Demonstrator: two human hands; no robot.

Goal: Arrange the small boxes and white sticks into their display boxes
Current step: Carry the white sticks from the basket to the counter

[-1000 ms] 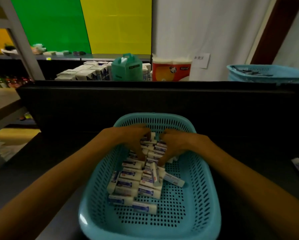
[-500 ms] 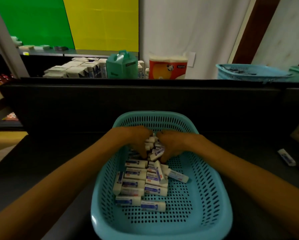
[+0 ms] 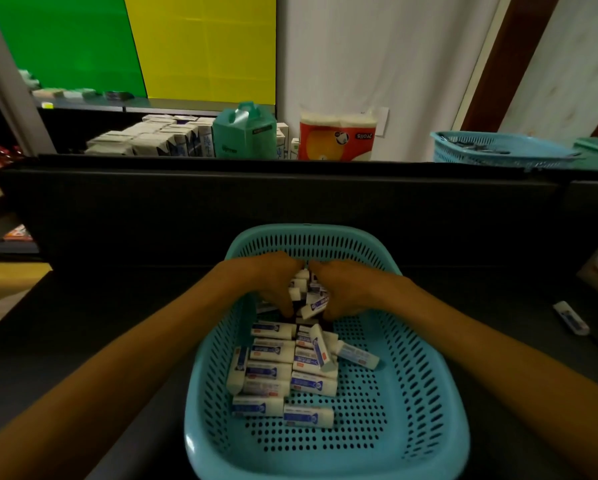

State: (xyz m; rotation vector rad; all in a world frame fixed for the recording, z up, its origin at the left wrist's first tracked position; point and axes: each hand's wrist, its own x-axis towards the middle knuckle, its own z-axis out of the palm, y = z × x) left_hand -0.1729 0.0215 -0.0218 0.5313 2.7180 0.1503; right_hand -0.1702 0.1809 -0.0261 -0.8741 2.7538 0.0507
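Both hands (image 3: 304, 289) now pressed closer, gripping bunched white sticks (image 3: 308, 296) above basket (image 3: 429, 393) w/ loose ones.

white sticks (image 3: 283, 372) heaped flat in basket (image 3: 411, 393)

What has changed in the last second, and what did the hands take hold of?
Both hands, left hand and right hand, closed together around a bunch of white sticks at the far end of the blue basket and lifted it slightly. The loose sticks nearer the camera stayed as they were.
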